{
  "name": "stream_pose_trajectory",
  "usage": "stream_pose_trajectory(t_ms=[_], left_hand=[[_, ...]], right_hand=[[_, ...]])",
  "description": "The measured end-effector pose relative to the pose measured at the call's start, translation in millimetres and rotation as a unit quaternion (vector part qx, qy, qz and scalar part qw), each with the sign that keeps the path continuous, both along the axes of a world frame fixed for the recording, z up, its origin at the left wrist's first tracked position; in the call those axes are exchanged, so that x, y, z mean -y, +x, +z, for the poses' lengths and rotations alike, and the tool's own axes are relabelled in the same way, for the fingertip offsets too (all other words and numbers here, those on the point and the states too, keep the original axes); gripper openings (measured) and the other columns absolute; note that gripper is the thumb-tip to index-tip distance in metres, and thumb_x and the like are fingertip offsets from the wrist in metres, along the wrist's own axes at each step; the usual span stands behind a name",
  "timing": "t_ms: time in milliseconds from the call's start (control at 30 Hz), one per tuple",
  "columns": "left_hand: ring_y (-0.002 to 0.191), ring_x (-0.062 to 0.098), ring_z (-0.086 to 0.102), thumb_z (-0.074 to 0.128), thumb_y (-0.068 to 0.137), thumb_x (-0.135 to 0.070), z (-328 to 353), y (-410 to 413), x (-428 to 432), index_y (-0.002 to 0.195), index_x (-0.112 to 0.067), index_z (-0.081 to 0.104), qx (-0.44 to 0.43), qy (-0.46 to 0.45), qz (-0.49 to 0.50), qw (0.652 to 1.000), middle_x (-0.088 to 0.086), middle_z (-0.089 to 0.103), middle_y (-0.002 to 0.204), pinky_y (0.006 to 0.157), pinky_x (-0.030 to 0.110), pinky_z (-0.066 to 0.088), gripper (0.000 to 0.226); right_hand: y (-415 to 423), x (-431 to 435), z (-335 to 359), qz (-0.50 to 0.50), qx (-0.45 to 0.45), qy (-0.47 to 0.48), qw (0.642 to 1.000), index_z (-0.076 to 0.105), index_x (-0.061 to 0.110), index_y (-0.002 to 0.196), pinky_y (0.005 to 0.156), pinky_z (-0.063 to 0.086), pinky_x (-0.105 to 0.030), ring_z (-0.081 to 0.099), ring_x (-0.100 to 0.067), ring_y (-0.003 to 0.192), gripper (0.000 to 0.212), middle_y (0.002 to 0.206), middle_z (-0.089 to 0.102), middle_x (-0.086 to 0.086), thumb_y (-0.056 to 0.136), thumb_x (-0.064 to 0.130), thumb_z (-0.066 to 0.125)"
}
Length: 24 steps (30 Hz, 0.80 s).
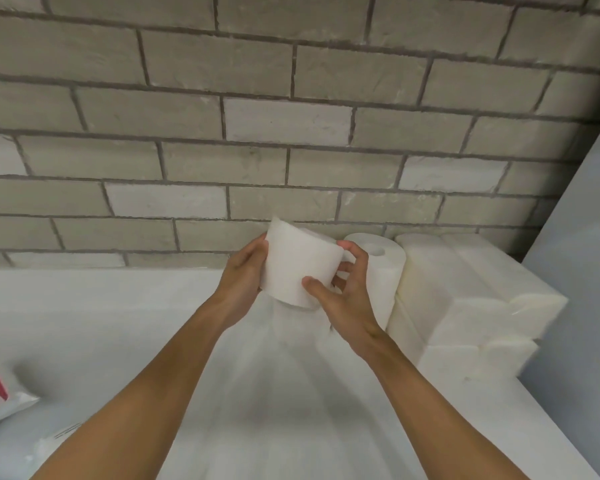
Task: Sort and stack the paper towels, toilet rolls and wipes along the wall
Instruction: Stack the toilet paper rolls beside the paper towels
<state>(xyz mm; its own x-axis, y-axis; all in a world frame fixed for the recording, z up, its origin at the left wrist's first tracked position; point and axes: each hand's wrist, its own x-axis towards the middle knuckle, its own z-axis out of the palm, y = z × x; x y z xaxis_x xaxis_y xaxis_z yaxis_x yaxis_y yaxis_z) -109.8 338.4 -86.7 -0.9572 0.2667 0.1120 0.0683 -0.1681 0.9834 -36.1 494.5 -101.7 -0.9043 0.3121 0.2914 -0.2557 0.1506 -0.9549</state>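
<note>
I hold a white toilet roll [300,265] tilted in the air above the white surface [101,317], close to the brick wall [291,116]. My left hand [245,275] cups its left side. My right hand [343,289] grips its right side, thumb on the front and fingers curled behind. Just right of the roll an upright paper towel roll [383,271] stands against the wall. Beyond it lie stacked packs of folded white paper towels [465,306], two layers high.
A wipes pack [0,400] with red and blue print lies at the left edge, and another pack [63,434] shows partly under my left forearm. A pale wall or panel [582,271] closes off the right side.
</note>
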Motion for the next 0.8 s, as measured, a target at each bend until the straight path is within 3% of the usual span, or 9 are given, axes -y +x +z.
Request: stream_pose_trajectory(t_ms=[133,300,367,433,533,633,733,800], left_hand=[[0.107,0.014,0.064,0.039,0.105,-0.027,2,-14,-13,0.110,-0.032,0.069,0.006,-0.025,0.060,0.998,-0.013,0.072,0.107,0.101,0.041,0.050,0.031],[0.112,0.020,0.061,0.046,0.103,-0.032,-9,-34,-26,0.134,-0.022,0.053,0.073,0.011,0.069,0.995,-0.001,0.066,0.120,0.101,0.041,0.050,0.033],[0.108,0.022,0.062,0.053,0.099,-0.032,-14,-40,-31,0.128,-0.018,0.052,0.110,0.034,0.093,0.989,0.001,0.065,0.116,0.096,0.041,0.052,0.032],[0.106,0.023,0.064,0.060,0.096,-0.032,-21,-47,-36,0.107,-0.017,0.058,0.114,0.028,0.116,0.986,0.003,0.067,0.111,0.095,0.043,0.054,0.018],[0.089,0.023,0.064,0.063,0.093,-0.037,-33,-54,-41,0.087,-0.010,0.062,0.107,0.007,0.154,0.982,0.004,0.069,0.089,0.083,0.043,0.054,0.028],[0.077,0.021,0.060,0.057,0.095,-0.043,-41,-58,-44,0.085,0.000,0.065,0.112,-0.013,0.160,0.981,0.010,0.066,0.078,0.070,0.036,0.049,0.045],[0.078,0.023,0.062,0.051,0.099,-0.042,-49,-59,-44,0.089,-0.001,0.070,0.101,-0.020,0.145,0.984,0.015,0.071,0.083,0.071,0.036,0.051,0.046],[0.080,0.027,0.064,0.048,0.101,-0.041,-54,-60,-44,0.089,-0.005,0.073,0.089,-0.017,0.128,0.988,0.013,0.071,0.083,0.074,0.038,0.053,0.044]], right_hand=[[-6,5,-13,-0.021,-0.045,0.056,0.997,0.033,0.045,0.124,0.084,0.053,-0.018,0.048,-0.008,0.119,0.079,0.133,0.031,0.008,0.071,0.019,0.085],[-12,14,-24,-0.126,-0.068,0.170,0.975,0.033,0.043,0.126,0.099,0.046,-0.021,0.040,-0.007,0.118,0.075,0.131,0.023,0.009,0.075,0.021,0.083],[-14,19,-29,-0.150,-0.075,0.199,0.965,0.033,0.044,0.127,0.098,0.044,-0.016,0.038,-0.006,0.117,0.072,0.129,0.021,0.011,0.078,0.021,0.080],[-16,23,-34,-0.167,-0.078,0.221,0.958,0.032,0.046,0.127,0.095,0.040,-0.010,0.037,-0.008,0.116,0.068,0.126,0.019,0.013,0.081,0.022,0.077],[-22,24,-41,-0.196,-0.083,0.266,0.940,0.037,0.039,0.128,0.095,0.043,-0.017,0.036,-0.010,0.118,0.057,0.128,0.020,0.009,0.085,0.026,0.072],[-30,26,-46,-0.214,-0.060,0.305,0.926,0.041,0.034,0.129,0.092,0.041,-0.016,0.038,-0.017,0.118,0.050,0.129,0.021,0.005,0.088,0.027,0.068],[-34,28,-50,-0.243,-0.052,0.346,0.905,0.045,0.032,0.127,0.086,0.033,-0.009,0.042,-0.018,0.115,0.049,0.127,0.026,0.001,0.086,0.024,0.071],[-36,28,-53,-0.252,-0.052,0.361,0.897,0.045,0.033,0.126,0.083,0.036,-0.010,0.046,-0.020,0.113,0.053,0.126,0.030,-0.001,0.083,0.021,0.074]])
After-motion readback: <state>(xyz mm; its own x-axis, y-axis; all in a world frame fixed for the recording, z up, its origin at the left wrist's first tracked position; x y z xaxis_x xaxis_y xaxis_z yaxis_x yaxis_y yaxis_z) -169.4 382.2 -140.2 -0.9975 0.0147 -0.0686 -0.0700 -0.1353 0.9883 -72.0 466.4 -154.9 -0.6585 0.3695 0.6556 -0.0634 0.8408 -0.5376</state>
